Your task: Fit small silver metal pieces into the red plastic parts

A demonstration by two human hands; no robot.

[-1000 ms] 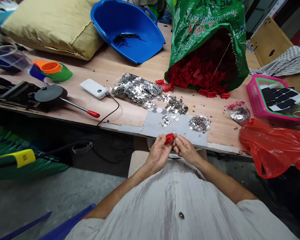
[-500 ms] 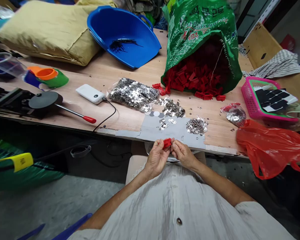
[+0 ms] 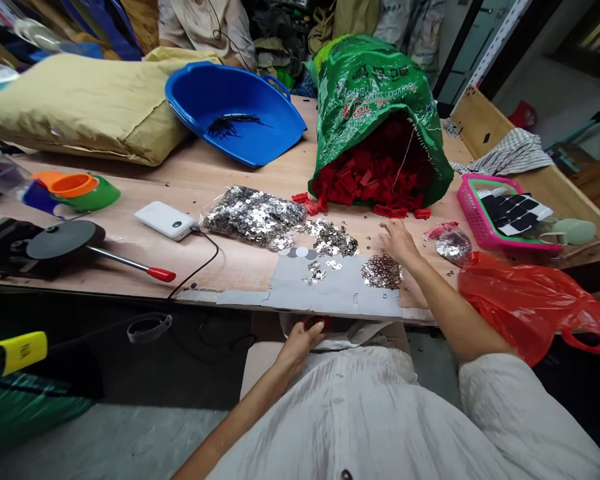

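My left hand (image 3: pixel 300 341) is low at my lap, just under the table's front edge, fingers curled around a small red plastic piece (image 3: pixel 324 323) that only partly shows. My right hand (image 3: pixel 397 241) is stretched out over the table with its fingers spread and nothing in them. It lies between a small heap of silver metal bits (image 3: pixel 381 272) and the loose red plastic pieces (image 3: pixel 399 213) spilling from a green sack (image 3: pixel 375 93). A grey sheet (image 3: pixel 340 293) covers the table edge in front of me.
A clear bag of silver bits (image 3: pixel 253 215) and a white power bank (image 3: pixel 165 220) with a black cable lie left of centre. A blue basin (image 3: pixel 235 113), a tan cushion (image 3: pixel 80 107), a pink basket (image 3: pixel 505 213), a red plastic bag (image 3: pixel 525 300) and a black hand tool (image 3: pixel 65 241) surround the work spot.
My hands have parted. The right hand left the red piece and reached forward onto the table near the sack; the left hand dropped toward my lap with the piece. The view tilted upward.
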